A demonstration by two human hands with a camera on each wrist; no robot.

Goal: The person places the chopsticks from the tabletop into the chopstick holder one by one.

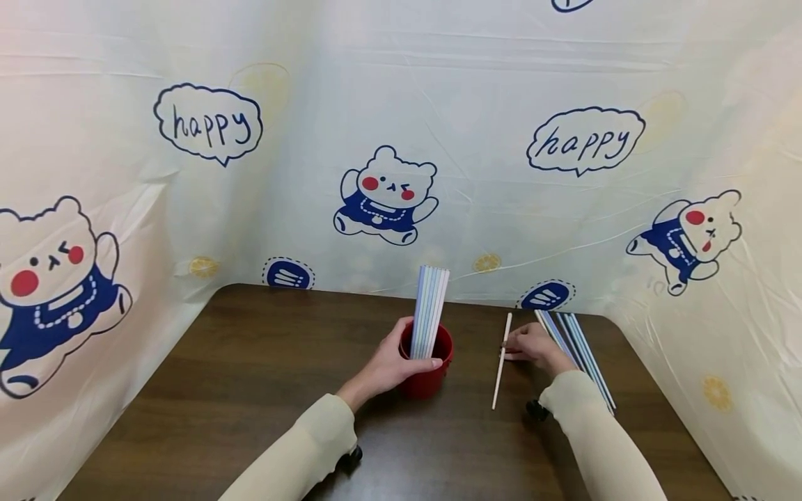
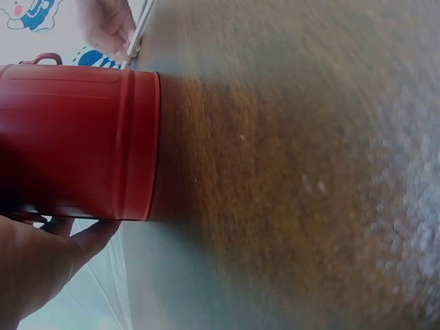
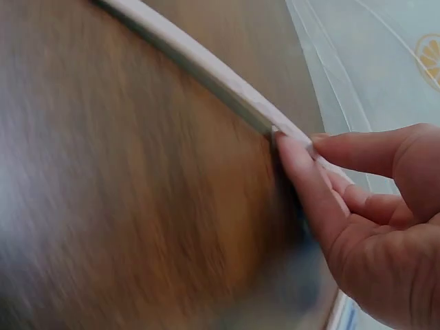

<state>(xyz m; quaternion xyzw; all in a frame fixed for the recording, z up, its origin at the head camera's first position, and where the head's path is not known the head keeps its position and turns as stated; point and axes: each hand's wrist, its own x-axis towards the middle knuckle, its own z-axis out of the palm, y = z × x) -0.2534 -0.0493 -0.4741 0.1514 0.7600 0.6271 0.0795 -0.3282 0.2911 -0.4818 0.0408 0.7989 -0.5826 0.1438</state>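
Note:
A red metal bucket (image 1: 422, 385) stands upright on the brown table (image 1: 269, 390), with a bundle of blue, pale green and pinkish straws (image 1: 429, 309) sticking up out of it. My left hand (image 1: 393, 362) grips the bucket, its thumb across the front near the rim. In the left wrist view, fingers (image 2: 89, 240) lie against the bucket's side. To the right of the bucket, my right hand (image 1: 534, 344) pinches a thin, pale pink straw (image 1: 498, 381) between thumb and finger. The right wrist view shows that straw (image 3: 199, 58) close to the tabletop.
Several bluish straws (image 1: 585, 355) lie on the table beyond the right wrist, near the right edge. A pale curtain (image 1: 476, 229) printed with bears hangs behind the table and along both sides.

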